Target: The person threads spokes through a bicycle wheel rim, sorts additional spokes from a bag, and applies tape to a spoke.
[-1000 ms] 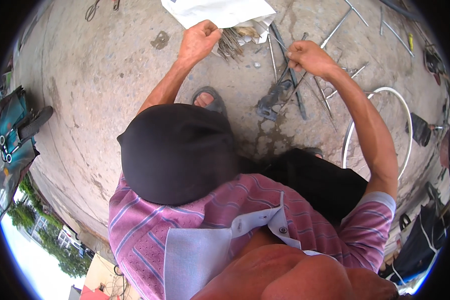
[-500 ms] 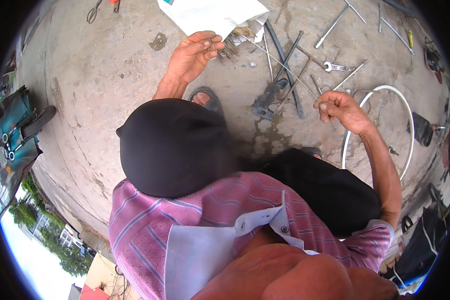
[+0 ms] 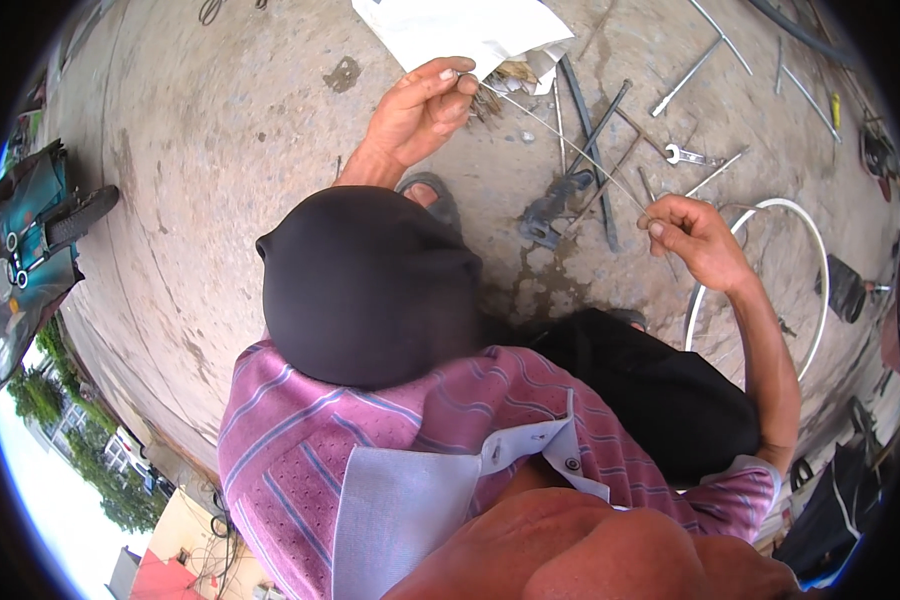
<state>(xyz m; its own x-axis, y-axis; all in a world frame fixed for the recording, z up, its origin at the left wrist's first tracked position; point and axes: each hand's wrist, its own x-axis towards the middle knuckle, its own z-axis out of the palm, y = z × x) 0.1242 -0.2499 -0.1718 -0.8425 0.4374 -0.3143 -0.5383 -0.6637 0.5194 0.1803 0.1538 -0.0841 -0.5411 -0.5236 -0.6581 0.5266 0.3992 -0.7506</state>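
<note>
A thin, straight metal rod (image 3: 580, 150) stretches diagonally between my hands. My left hand (image 3: 420, 115), palm turned up, pinches its upper-left end beside a white paper or plastic wrapper (image 3: 460, 30). A bundle of thin rods (image 3: 485, 105) pokes out from under that wrapper. At the rod's lower-right end, my right hand (image 3: 700, 245) grips it between thumb and curled fingers, above a white ring like a wheel rim (image 3: 821, 250) lying on the concrete.
On the ground (image 3: 210, 180) lie an open-end wrench (image 3: 688, 155), black flat bars (image 3: 605, 200), T-handled tools (image 3: 710, 55), a black rubber-like piece (image 3: 540, 225) and a yellow-handled tool (image 3: 835, 110). A teal motorbike (image 3: 30, 220) stands at left, with trees beyond.
My right hand has moved down and right from near the bundle, drawing the rod out diagonally. My left hand has turned palm-up and now pinches the rod's other end.
</note>
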